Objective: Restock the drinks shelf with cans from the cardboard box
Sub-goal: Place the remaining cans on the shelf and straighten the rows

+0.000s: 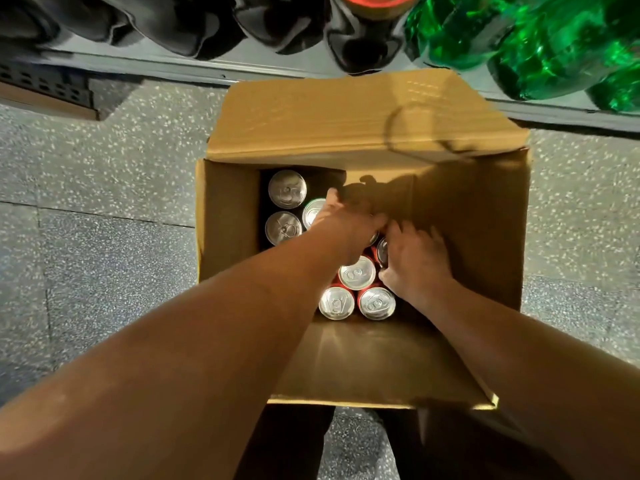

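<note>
The cans sit inside the cardboard box [346,368], which stands open on the speckled floor [104,237] right in front of the drinks shelf [194,69]. Two silver tops with black sides [287,188] stand in the far left corner of the box. A green can [313,211] is just beside them. Three red cans [356,271] huddle near the middle. My left hand [346,225] reaches down over the green can, and its grip is curled, but I cannot tell what it holds. My right hand [417,261] rests on another red can [382,251], fingers spread over the cans. On the shelf stand dark bottles [360,39] and green bottles [540,46].
</note>
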